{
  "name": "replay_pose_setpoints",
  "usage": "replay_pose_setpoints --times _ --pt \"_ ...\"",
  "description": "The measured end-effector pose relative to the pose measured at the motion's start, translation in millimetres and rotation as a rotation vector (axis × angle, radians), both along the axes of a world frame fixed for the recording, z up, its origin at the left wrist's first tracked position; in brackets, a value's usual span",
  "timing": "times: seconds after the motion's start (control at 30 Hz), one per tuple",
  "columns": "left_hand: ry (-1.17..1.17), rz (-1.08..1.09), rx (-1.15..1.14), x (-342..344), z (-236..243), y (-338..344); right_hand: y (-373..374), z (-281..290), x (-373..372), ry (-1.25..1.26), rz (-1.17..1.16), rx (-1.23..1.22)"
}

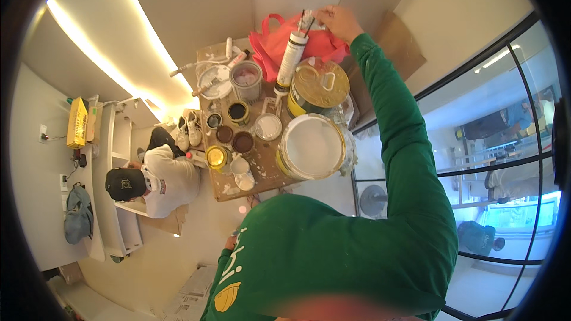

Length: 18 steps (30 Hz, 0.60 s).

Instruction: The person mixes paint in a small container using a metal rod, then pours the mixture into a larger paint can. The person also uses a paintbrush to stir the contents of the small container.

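My right hand [338, 20] reaches to the far side of the paint-spattered table [267, 169]. Its fingers are closed around a small whitish thing beside the top of a white sealant cartridge [290, 62]; exactly what they grip is unclear. The cartridge leans nozzle down, with black rods at its upper end. Behind it slumps a red bag [270, 41]. A large tin with a gold lid [321, 83] stands nearby, and closer to me is a wide open bucket of white paint [312, 145]. My left hand [231, 242] hangs low beside my body, its fingers mostly hidden.
Several small tins of dark paint [242, 141], a yellow tin [217, 157] and a grey paint can [246, 80] crowd the table. At left, a person in a black cap [126, 184] crouches by white shelving [116, 214]. A black-framed glass partition [517, 160] stands at right.
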<state>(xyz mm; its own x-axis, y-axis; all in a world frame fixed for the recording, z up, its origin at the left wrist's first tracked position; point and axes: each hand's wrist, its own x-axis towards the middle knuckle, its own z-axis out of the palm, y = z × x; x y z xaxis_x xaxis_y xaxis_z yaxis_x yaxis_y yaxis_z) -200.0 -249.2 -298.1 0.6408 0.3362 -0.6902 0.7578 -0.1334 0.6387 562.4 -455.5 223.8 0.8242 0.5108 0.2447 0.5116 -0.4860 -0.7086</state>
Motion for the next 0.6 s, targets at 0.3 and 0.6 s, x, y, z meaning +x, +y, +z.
replay_pose_setpoints --times 0.3,0.6 --pt "-0.023 -0.162 -0.170 16.4 17.9 33.4 -0.8 8.5 -20.6 0.047 -0.037 -0.090" --pt "-0.083 -0.287 -0.208 25.5 40.8 67.3 -10.6 12.5 -62.2 -0.104 -0.214 0.012"
